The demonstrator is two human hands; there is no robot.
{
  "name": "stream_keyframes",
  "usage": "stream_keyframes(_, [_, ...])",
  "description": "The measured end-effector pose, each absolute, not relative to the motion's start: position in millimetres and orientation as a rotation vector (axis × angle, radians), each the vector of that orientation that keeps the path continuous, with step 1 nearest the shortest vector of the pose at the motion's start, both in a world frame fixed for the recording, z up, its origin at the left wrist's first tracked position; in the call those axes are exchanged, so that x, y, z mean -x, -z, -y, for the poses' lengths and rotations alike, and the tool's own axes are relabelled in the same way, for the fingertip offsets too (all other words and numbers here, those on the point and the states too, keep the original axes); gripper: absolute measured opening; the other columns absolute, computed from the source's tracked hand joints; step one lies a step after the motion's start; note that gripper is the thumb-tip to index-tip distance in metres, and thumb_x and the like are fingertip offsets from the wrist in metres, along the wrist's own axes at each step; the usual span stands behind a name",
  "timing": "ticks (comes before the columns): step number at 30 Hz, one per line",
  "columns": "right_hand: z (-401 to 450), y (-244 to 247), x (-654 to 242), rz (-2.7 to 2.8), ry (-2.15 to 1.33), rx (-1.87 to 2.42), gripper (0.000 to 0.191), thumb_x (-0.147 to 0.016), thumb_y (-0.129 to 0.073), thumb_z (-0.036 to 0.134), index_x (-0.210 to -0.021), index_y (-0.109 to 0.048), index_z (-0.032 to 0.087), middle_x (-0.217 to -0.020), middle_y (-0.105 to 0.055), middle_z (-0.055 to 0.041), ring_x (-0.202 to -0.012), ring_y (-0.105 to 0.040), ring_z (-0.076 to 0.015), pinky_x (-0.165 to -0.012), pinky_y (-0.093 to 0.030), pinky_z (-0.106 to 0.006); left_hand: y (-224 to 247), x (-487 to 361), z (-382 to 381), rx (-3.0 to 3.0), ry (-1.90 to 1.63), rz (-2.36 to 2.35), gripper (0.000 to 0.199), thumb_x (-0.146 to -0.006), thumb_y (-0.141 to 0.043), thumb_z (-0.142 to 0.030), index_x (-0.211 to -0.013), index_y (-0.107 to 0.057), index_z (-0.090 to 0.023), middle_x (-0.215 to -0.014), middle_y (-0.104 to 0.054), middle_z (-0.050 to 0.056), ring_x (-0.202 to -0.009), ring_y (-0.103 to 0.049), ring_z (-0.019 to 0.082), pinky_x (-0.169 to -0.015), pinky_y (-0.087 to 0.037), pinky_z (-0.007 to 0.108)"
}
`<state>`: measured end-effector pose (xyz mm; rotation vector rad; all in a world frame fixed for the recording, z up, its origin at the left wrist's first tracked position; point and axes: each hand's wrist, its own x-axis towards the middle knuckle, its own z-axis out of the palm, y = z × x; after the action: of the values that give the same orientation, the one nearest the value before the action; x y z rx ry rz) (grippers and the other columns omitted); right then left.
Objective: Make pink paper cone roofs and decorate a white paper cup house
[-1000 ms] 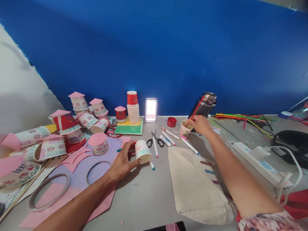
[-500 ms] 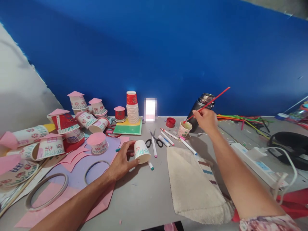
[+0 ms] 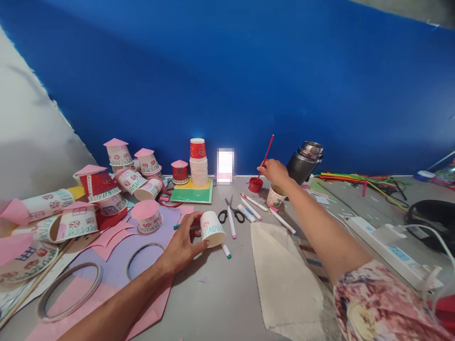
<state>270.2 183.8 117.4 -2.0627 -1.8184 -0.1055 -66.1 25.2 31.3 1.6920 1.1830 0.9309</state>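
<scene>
My left hand [image 3: 186, 239] has its thumb and fingers closed around a white paper cup [image 3: 212, 229] with green zigzag lines; the cup is tilted with its mouth toward me. A teal marker pokes out behind the fingers. My right hand [image 3: 275, 173] pinches a thin red paintbrush [image 3: 268, 149], held nearly upright. Its lower end reaches down into a small red pot [image 3: 255, 185]; the tip is hidden inside. Just under my right wrist stands a patterned paper cup [image 3: 276, 195] with murky yellowish liquid.
Black-handled scissors [image 3: 231, 214] and several markers [image 3: 250, 209] lie mid-table. A dark flask [image 3: 304, 161] stands right of my right hand, a cloth [image 3: 284, 279] in front. Decorated cups [image 3: 122, 182] crowd the left; a cup stack [image 3: 199, 170] stands at the back. A power strip [image 3: 394, 253] lies right.
My right hand has moved left with the brush, from the cup of liquid to the red pot, and the brush now stands more upright. My left hand still holds its cup.
</scene>
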Motion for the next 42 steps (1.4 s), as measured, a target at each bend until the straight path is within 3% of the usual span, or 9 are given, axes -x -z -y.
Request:
stream_keyframes(7, [-172.6, -119.7, -267.7, 1.916, 0.216, 2.03, 0.027, -0.096, -0.052, 0.037, -0.105, -0.073, 0.022, -0.099, -0.076, -0.0111, -0.094, -0.069, -0.026, -0.077, -0.045, -0.031, -28.2, 67.1, -26.0, -1.743, -0.9, -1.206, 0.059, -0.076, -0.071, -0.03, -0.131, -0.049, -0.024, -0.131, -0.055, 0.008, -0.112, -0.062, 0.025, -0.099, -0.051, 0.043])
stream_keyframes(17, [-159.5, -117.8, -268.2, 1.866, 0.235, 1.999, 0.032, -0.097, -0.048, 0.04, -0.103, -0.073, 0.02, -0.101, -0.075, -0.0135, -0.095, -0.068, -0.0277, -0.078, -0.045, -0.033, -26.6, 66.8, -26.5, -1.78, -0.89, -1.213, 0.06, -0.076, -0.07, -0.03, -0.131, -0.047, -0.024, -0.129, -0.058, 0.008, -0.112, -0.062, 0.026, -0.098, -0.051, 0.043])
stream_keyframes(22, [-153.1, -120.8, -271.7, 1.785, 0.144, 1.956, 0.019, -0.089, -0.061, 0.034, -0.089, -0.073, 0.019, -0.089, -0.076, -0.0109, -0.089, -0.069, -0.0263, -0.076, -0.046, -0.032, -28.5, 66.5, -26.3, -1.793, -0.919, -1.231, 0.061, -0.074, -0.072, -0.03, -0.13, -0.048, -0.024, -0.13, -0.056, 0.009, -0.113, -0.062, 0.026, -0.097, -0.052, 0.043])
stream_keyframes(25, [-143.1, -127.3, -270.8, 1.698, 0.105, 1.856, 0.028, -0.095, -0.051, 0.038, -0.086, -0.07, 0.019, -0.09, -0.077, -0.0095, -0.084, -0.068, -0.0221, -0.073, -0.047, -0.029, -35.0, 63.4, -23.5, -1.795, -0.93, -1.22, 0.062, -0.072, -0.072, -0.028, -0.129, -0.047, -0.023, -0.131, -0.056, 0.01, -0.111, -0.063, 0.026, -0.096, -0.053, 0.044])
stream_keyframes(28, [-122.6, -133.9, -260.3, 1.547, -0.056, 1.682, 0.04, -0.099, -0.039, 0.047, -0.09, -0.065, 0.017, -0.081, -0.075, -0.0085, -0.061, -0.062, -0.0153, -0.057, -0.045, -0.026, -40.6, 59.5, -20.1, -1.79, -0.929, -1.209, 0.06, -0.07, -0.071, -0.023, -0.126, -0.048, -0.023, -0.129, -0.056, 0.01, -0.11, -0.063, 0.026, -0.096, -0.054, 0.045])
stream_keyframes(31, [-90.5, -133.2, -239.0, 1.208, -0.578, 1.242, 0.037, -0.086, -0.06, 0.054, -0.081, -0.062, 0.017, -0.065, -0.07, -0.0047, -0.043, -0.045, -0.0099, -0.041, -0.031, -0.023, -42.1, 57.3, -18.2, -1.761, -0.948, -1.217, 0.063, -0.068, -0.07, -0.019, -0.127, -0.046, -0.023, -0.132, -0.053, 0.01, -0.107, -0.064, 0.025, -0.094, -0.055, 0.044])
stream_keyframes(34, [-55.4, -122.9, -214.5, 1.127, -0.9, 0.975, 0.038, -0.078, -0.071, 0.054, -0.084, -0.069, 0.017, -0.07, -0.071, -0.0055, -0.046, -0.046, -0.0088, -0.039, -0.025, -0.021, -41.0, 57.9, -17.7, -1.789, -0.993, -1.201, 0.069, -0.067, -0.067, -0.015, -0.132, -0.044, -0.024, -0.135, -0.049, 0.009, -0.109, -0.062, 0.024, -0.095, -0.054, 0.041])
stream_keyframes(38, [-26.7, -97.7, -191.2, 1.079, -0.936, 0.867, 0.029, -0.08, -0.074, 0.048, -0.08, -0.07, 0.019, -0.07, -0.072, -0.0044, -0.046, -0.046, -0.0083, -0.04, -0.028, -0.021, -39.8, 60.0, -17.8, -1.87, -1.004, -1.15, 0.07, -0.066, -0.063, -0.009, -0.131, -0.046, -0.025, -0.135, -0.047, 0.008, -0.124, -0.053, 0.025, -0.098, -0.052, 0.038])
stream_keyframes(42, [-20.0, -73.6, -183.9, 1.092, -0.99, 0.851, 0.026, -0.08, -0.074, 0.046, -0.08, -0.07, 0.02, -0.068, -0.071, -0.003, -0.046, -0.045, -0.0086, -0.042, -0.031, -0.023, -37.7, 59.5, -18.1, -1.893, -1.008, -1.1, 0.067, -0.068, -0.063, -0.01, -0.131, -0.045, -0.024, -0.133, -0.048, 0.008, -0.125, -0.052, 0.024, -0.098, -0.052, 0.035])
